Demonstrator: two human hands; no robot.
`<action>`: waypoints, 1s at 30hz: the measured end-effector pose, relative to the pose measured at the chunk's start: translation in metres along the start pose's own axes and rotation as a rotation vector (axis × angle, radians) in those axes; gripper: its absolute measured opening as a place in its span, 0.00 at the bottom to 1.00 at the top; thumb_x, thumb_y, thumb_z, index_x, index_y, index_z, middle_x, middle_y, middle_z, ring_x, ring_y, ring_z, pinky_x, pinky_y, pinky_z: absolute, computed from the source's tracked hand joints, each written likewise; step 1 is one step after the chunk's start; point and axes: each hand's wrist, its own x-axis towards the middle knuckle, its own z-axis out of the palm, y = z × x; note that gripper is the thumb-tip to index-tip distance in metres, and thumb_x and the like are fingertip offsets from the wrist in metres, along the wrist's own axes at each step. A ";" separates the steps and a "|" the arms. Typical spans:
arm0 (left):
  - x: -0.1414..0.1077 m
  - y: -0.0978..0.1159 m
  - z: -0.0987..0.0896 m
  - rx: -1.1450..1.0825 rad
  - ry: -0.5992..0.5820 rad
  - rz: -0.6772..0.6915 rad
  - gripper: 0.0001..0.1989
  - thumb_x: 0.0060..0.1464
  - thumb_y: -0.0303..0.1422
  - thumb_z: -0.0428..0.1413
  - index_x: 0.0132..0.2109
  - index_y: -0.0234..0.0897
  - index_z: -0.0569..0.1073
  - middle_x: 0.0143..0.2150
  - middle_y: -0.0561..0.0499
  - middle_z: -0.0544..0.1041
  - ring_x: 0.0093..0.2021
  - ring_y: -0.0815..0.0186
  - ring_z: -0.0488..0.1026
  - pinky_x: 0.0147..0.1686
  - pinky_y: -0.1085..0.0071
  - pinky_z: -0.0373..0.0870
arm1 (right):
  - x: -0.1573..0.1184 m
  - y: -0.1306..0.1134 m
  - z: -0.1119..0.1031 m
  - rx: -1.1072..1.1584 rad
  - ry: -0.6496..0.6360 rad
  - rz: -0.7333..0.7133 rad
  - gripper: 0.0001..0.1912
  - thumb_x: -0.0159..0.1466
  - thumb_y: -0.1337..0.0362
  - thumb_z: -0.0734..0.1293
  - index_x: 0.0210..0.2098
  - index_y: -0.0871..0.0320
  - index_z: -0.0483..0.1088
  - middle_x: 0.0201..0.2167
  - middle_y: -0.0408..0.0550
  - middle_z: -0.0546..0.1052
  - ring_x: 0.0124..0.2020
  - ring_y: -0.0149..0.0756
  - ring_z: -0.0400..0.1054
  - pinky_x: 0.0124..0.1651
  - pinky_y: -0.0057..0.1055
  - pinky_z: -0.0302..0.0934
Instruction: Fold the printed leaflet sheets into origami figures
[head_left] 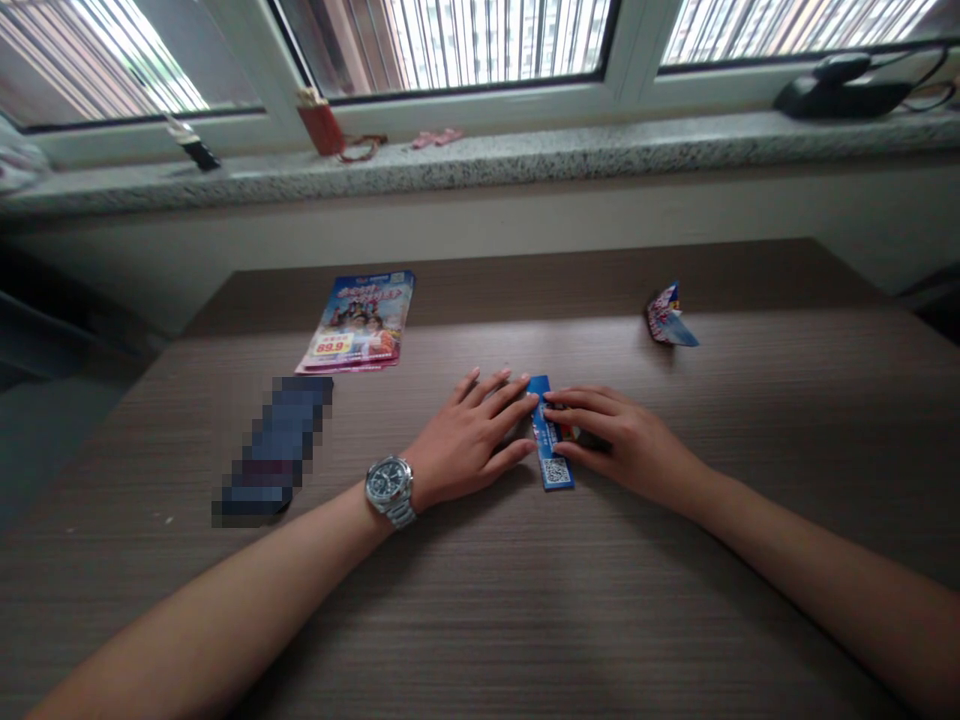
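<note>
So both my hands, left (480, 435) and right (619, 435), have fingertips resting on one folded leaflet (556, 471), neither clenched. It's mid-table (465, 600), long axis running away from me, QR-code end nearest. Beyond: one crumpled paper (670, 318), one flyer stack (364, 320).

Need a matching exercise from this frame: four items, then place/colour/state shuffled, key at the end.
1. Narrow folded strip
2. Leaflet stack
3. Wristwatch
4. Small folded paper piece

A. Silver, dark dial
B. Toward the far right of the table, partly raised
C. Between left hand and right hand
D. Lying flat, far left, "89.9" printed on top

Pairs: 1-C, 2-D, 3-A, 4-B
</note>
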 end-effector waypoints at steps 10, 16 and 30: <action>-0.002 -0.002 -0.001 -0.025 0.003 0.075 0.27 0.70 0.45 0.45 0.71 0.43 0.57 0.72 0.47 0.59 0.73 0.57 0.52 0.72 0.50 0.45 | -0.001 0.002 0.001 0.013 0.019 0.000 0.19 0.68 0.61 0.68 0.58 0.54 0.72 0.57 0.55 0.76 0.59 0.46 0.69 0.60 0.48 0.66; -0.003 -0.002 -0.002 0.016 0.051 0.029 0.26 0.69 0.46 0.46 0.68 0.43 0.63 0.64 0.45 0.69 0.68 0.55 0.61 0.72 0.47 0.45 | 0.001 -0.003 -0.004 0.063 0.067 0.018 0.14 0.69 0.66 0.65 0.54 0.55 0.74 0.55 0.55 0.77 0.57 0.42 0.71 0.59 0.43 0.68; -0.003 0.000 -0.006 0.014 0.134 0.070 0.21 0.68 0.42 0.49 0.62 0.38 0.70 0.62 0.42 0.71 0.61 0.56 0.69 0.67 0.53 0.60 | 0.000 -0.002 -0.002 0.033 0.003 -0.025 0.18 0.69 0.66 0.66 0.57 0.51 0.73 0.57 0.50 0.77 0.59 0.43 0.71 0.62 0.45 0.66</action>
